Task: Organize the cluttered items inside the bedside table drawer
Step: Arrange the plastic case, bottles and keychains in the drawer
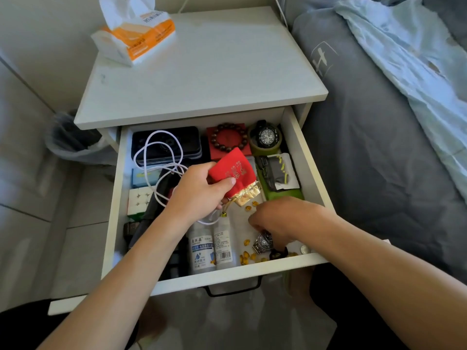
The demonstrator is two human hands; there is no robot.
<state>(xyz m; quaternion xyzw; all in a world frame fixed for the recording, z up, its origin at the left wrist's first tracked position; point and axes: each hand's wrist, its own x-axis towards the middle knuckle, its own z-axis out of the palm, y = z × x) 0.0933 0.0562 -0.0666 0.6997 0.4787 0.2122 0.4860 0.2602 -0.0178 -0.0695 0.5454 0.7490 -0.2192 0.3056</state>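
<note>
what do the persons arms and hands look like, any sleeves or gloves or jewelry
Both arms are bare from the bottom edge of the picture up to the hands: no sleeves show anywhere. The left hand and right hand wear no gloves. No ring, bracelet or wristwatch shows on either wrist or on the fingers in view. Fingernails on the left hand look short and unpainted.

Left hand fingers clenched, raised; right hand palm-down, fingers curled.

Bracelet left of watch; bottles in front.
</note>
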